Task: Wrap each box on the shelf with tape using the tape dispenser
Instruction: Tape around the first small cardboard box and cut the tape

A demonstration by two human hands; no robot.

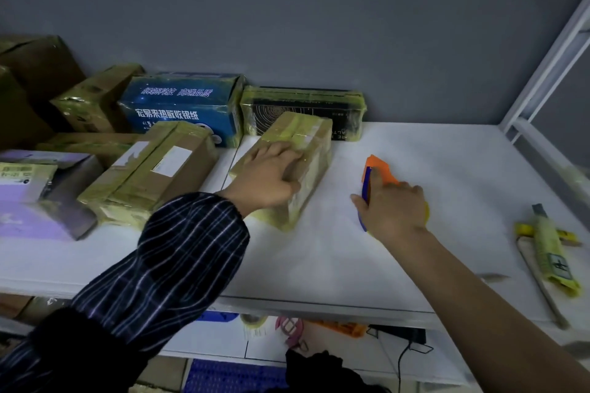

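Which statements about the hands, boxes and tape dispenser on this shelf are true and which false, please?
1. The left hand rests on a taped brown box. True.
2. The right hand is empty. False: it holds the orange tape dispenser.
3. A blue box stands at the back of the shelf. True.
4. The tape dispenser sits on top of the brown box. False: it is on the shelf, beside that box.

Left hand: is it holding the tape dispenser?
No, the left hand rests on the taped brown box, while the right hand grips the tape dispenser.
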